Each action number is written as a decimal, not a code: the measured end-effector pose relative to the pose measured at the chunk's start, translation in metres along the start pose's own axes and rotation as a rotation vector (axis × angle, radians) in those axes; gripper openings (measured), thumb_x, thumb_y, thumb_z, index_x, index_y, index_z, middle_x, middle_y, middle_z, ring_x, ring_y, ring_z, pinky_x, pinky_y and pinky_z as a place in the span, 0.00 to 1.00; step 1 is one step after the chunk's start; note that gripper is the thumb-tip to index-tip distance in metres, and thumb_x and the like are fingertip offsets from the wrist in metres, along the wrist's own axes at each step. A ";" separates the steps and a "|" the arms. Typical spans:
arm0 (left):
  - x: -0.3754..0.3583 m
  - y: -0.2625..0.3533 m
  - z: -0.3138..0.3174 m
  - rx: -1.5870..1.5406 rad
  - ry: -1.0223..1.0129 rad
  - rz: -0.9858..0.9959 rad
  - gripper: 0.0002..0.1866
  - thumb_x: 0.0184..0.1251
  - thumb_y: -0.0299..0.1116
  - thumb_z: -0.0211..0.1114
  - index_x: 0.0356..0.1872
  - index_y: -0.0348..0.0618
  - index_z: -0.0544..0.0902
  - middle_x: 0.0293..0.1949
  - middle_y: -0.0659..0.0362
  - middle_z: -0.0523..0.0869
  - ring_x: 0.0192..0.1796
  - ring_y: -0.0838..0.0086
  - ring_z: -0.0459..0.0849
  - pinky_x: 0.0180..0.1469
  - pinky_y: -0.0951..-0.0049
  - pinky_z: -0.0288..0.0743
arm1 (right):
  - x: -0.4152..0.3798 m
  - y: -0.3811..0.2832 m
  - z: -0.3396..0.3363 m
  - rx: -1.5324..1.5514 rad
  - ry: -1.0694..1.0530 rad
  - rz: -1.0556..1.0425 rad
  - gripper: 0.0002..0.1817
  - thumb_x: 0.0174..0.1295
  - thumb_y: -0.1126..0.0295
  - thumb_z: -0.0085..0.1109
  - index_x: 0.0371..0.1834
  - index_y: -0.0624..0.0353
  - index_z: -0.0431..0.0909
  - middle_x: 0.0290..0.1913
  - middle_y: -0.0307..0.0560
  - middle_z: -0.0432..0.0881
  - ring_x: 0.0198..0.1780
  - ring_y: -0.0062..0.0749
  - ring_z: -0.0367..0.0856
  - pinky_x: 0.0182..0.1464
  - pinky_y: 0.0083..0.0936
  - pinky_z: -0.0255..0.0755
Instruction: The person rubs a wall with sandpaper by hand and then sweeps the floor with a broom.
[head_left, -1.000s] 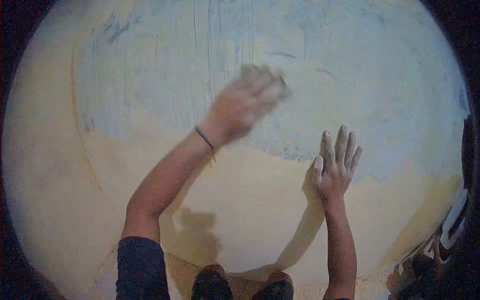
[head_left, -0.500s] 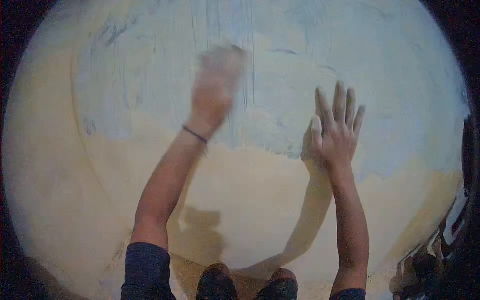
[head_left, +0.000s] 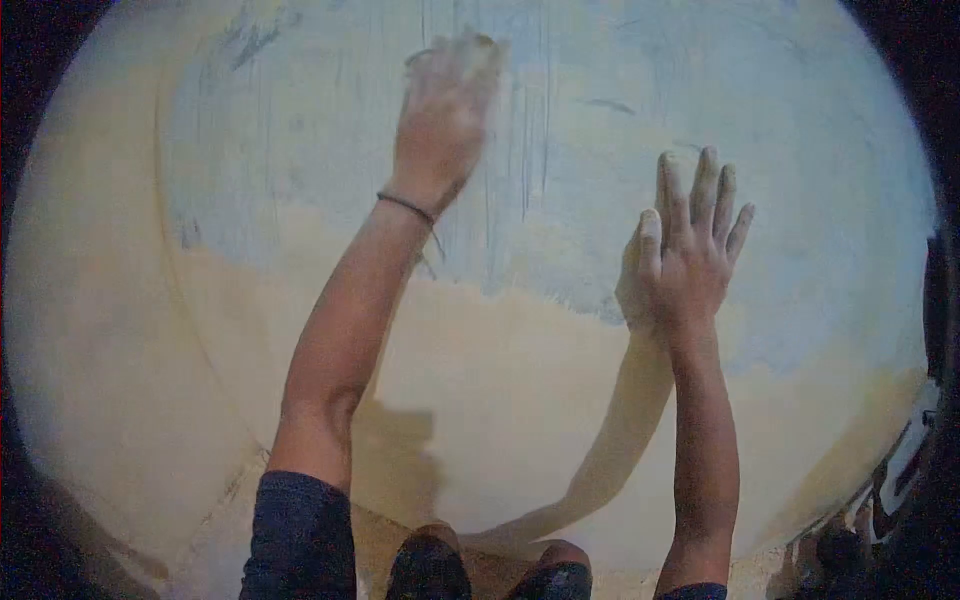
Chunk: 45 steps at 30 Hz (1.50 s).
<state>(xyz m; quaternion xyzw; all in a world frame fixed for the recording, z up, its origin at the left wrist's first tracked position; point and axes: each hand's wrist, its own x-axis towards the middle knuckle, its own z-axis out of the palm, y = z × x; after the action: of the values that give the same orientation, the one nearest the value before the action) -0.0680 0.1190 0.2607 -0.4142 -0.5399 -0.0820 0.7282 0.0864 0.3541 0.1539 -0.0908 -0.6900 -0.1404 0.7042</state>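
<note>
A broad plastered wall point(head_left: 520, 420), pale blue-grey across its upper part and sandy yellow below, fills nearly the whole frame. The left hand point(head_left: 440, 110) reaches high into the upper middle of the frame, pressed against the blue-grey patch; it is smeared with motion blur, and something pale seems to sit under the palm, though I cannot tell whether the fingers are closed on a pad or simply lie curled against the surface. A thin dark cord bracelet point(head_left: 405, 207) circles that wrist. The right hand point(head_left: 692, 255) lies flat on the wall at right of centre, palm down with fingers point(head_left: 705, 185) spread wide and holding nothing, just where the ragged blue-grey edge meets the yellow; set that way it appears to brace the body while the other arm stretches upward. Both forearms rise from the bottom edge of the frame, a dark blue sleeve point(head_left: 300, 540) at lower left. Fine vertical scratch lines point(head_left: 525, 150) run through the blue-grey area between the two hands, near the left one.
</note>
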 end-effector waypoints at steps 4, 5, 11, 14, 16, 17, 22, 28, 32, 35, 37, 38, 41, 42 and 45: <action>-0.016 0.053 -0.015 -0.129 -0.072 0.157 0.25 0.73 0.33 0.51 0.71 0.47 0.75 0.72 0.48 0.74 0.76 0.50 0.68 0.81 0.48 0.52 | 0.002 -0.003 -0.004 -0.011 0.001 0.023 0.35 0.70 0.50 0.50 0.82 0.27 0.59 0.86 0.41 0.47 0.86 0.47 0.43 0.81 0.64 0.34; -0.028 0.075 -0.023 -0.253 -0.195 0.299 0.25 0.74 0.35 0.50 0.70 0.47 0.76 0.74 0.48 0.72 0.77 0.49 0.66 0.82 0.47 0.50 | 0.002 -0.004 -0.005 -0.008 -0.003 0.023 0.35 0.70 0.50 0.50 0.82 0.28 0.59 0.86 0.41 0.47 0.86 0.47 0.44 0.81 0.64 0.34; 0.009 0.002 -0.011 -0.148 -0.050 0.104 0.27 0.73 0.30 0.49 0.73 0.51 0.73 0.74 0.49 0.72 0.77 0.50 0.66 0.82 0.49 0.48 | -0.002 0.001 -0.008 -0.017 -0.032 -0.017 0.32 0.73 0.53 0.45 0.82 0.32 0.60 0.86 0.42 0.48 0.86 0.47 0.43 0.83 0.59 0.33; 0.017 -0.036 -0.008 0.087 0.100 -0.057 0.28 0.73 0.27 0.47 0.73 0.50 0.74 0.74 0.49 0.72 0.77 0.50 0.66 0.83 0.48 0.46 | -0.007 0.008 -0.010 0.011 -0.036 -0.034 0.34 0.70 0.51 0.50 0.81 0.31 0.61 0.86 0.43 0.49 0.85 0.48 0.45 0.82 0.59 0.35; -0.003 -0.028 -0.011 0.171 0.062 -0.013 0.25 0.74 0.31 0.50 0.71 0.47 0.74 0.72 0.47 0.73 0.75 0.46 0.68 0.80 0.47 0.52 | -0.009 0.009 -0.009 0.018 -0.031 -0.022 0.34 0.70 0.52 0.49 0.81 0.32 0.62 0.86 0.43 0.50 0.85 0.48 0.45 0.82 0.59 0.34; -0.016 -0.004 -0.027 0.029 -0.043 0.061 0.25 0.75 0.32 0.49 0.71 0.49 0.76 0.73 0.49 0.73 0.77 0.49 0.66 0.82 0.47 0.48 | -0.004 0.006 -0.013 0.025 -0.028 -0.025 0.34 0.70 0.52 0.49 0.81 0.32 0.62 0.86 0.44 0.50 0.86 0.48 0.44 0.82 0.59 0.34; -0.031 -0.007 -0.043 -0.164 -0.325 0.144 0.24 0.77 0.36 0.49 0.70 0.54 0.77 0.76 0.52 0.71 0.80 0.52 0.61 0.83 0.48 0.43 | 0.003 0.006 -0.017 0.013 -0.029 -0.004 0.33 0.70 0.53 0.47 0.81 0.33 0.62 0.86 0.44 0.49 0.86 0.48 0.44 0.83 0.59 0.32; -0.017 -0.038 -0.041 0.048 0.045 -0.253 0.22 0.82 0.40 0.47 0.71 0.57 0.77 0.77 0.52 0.67 0.81 0.52 0.59 0.83 0.47 0.46 | 0.003 0.001 -0.019 0.029 -0.030 0.009 0.34 0.69 0.53 0.47 0.81 0.32 0.61 0.86 0.42 0.49 0.86 0.46 0.43 0.83 0.59 0.31; -0.038 -0.003 -0.055 -0.108 -0.267 -0.041 0.24 0.80 0.38 0.48 0.74 0.57 0.74 0.80 0.54 0.64 0.82 0.51 0.56 0.84 0.52 0.38 | 0.002 0.003 -0.013 0.031 -0.003 0.009 0.35 0.68 0.53 0.49 0.81 0.31 0.61 0.86 0.41 0.48 0.86 0.46 0.43 0.83 0.60 0.32; -0.020 -0.063 -0.036 0.053 0.030 -0.134 0.24 0.82 0.37 0.47 0.74 0.47 0.73 0.79 0.52 0.65 0.81 0.50 0.57 0.84 0.52 0.39 | 0.003 0.001 -0.015 0.016 -0.038 0.011 0.35 0.67 0.53 0.49 0.81 0.32 0.61 0.86 0.41 0.49 0.86 0.46 0.44 0.82 0.60 0.33; -0.013 -0.053 -0.035 0.066 0.052 -0.190 0.24 0.80 0.36 0.49 0.74 0.50 0.73 0.78 0.52 0.67 0.80 0.49 0.59 0.83 0.49 0.42 | 0.004 0.003 -0.012 0.017 -0.029 0.008 0.35 0.68 0.53 0.49 0.81 0.32 0.62 0.86 0.42 0.49 0.86 0.46 0.44 0.82 0.60 0.33; -0.010 -0.047 -0.033 0.091 0.074 -0.241 0.25 0.78 0.35 0.50 0.75 0.53 0.72 0.77 0.51 0.69 0.79 0.48 0.61 0.82 0.46 0.45 | 0.003 0.003 -0.010 0.028 -0.013 0.005 0.35 0.68 0.53 0.49 0.81 0.32 0.62 0.86 0.42 0.50 0.86 0.46 0.44 0.82 0.60 0.33; -0.054 0.030 -0.056 -0.129 -0.229 0.068 0.22 0.78 0.36 0.51 0.69 0.52 0.78 0.75 0.52 0.71 0.78 0.47 0.63 0.83 0.44 0.42 | 0.004 -0.004 -0.023 0.002 -0.030 0.027 0.32 0.73 0.53 0.42 0.81 0.35 0.62 0.86 0.41 0.49 0.86 0.45 0.43 0.84 0.55 0.31; -0.069 0.058 -0.065 -0.250 -0.357 0.148 0.22 0.77 0.36 0.52 0.68 0.52 0.79 0.75 0.52 0.72 0.78 0.47 0.64 0.83 0.43 0.43 | 0.006 -0.004 -0.025 0.003 -0.024 0.032 0.32 0.73 0.53 0.42 0.81 0.35 0.62 0.86 0.41 0.49 0.86 0.45 0.43 0.84 0.55 0.31; -0.084 0.051 -0.073 -0.333 -0.440 0.223 0.22 0.76 0.36 0.54 0.68 0.52 0.79 0.74 0.52 0.72 0.79 0.48 0.63 0.83 0.45 0.44 | 0.009 -0.003 -0.029 0.007 -0.014 0.012 0.32 0.72 0.54 0.44 0.81 0.35 0.63 0.86 0.41 0.50 0.86 0.46 0.44 0.84 0.55 0.32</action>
<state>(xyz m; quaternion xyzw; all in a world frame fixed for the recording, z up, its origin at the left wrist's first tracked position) -0.0204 0.0737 0.1576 -0.5927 -0.6151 0.0027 0.5200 0.1134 0.3409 0.1622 -0.0935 -0.6950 -0.1331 0.7004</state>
